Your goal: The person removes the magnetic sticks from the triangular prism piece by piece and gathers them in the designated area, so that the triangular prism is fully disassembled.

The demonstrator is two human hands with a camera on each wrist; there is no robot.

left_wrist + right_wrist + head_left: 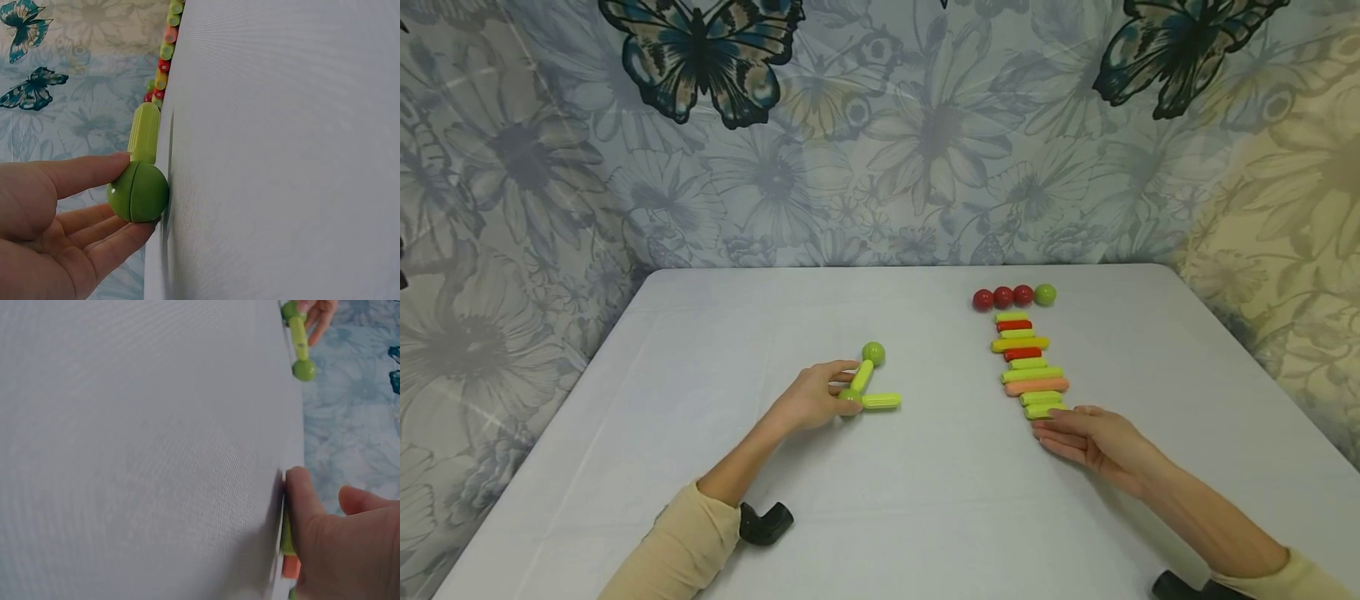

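My left hand (811,398) pinches a green ball (139,192) between thumb and fingers. Two ribbed light green rods join this ball: one rod (882,402) points right, the other (862,375) leads away to a second green ball (873,353). On the right side, my right hand (1101,443) touches the nearest green rod (1041,412) of a column of loose rods with its fairly straight fingers. In the right wrist view the thumb (362,500) stands apart, and the hand partly hides the rods beneath it.
The column runs away from me with green, red, yellow and orange rods (1036,387). Beyond it sit three red balls (1003,297) and a green ball (1045,294) in a row. All lie on a white-covered table (925,500), against a flower-patterned wall (925,192).
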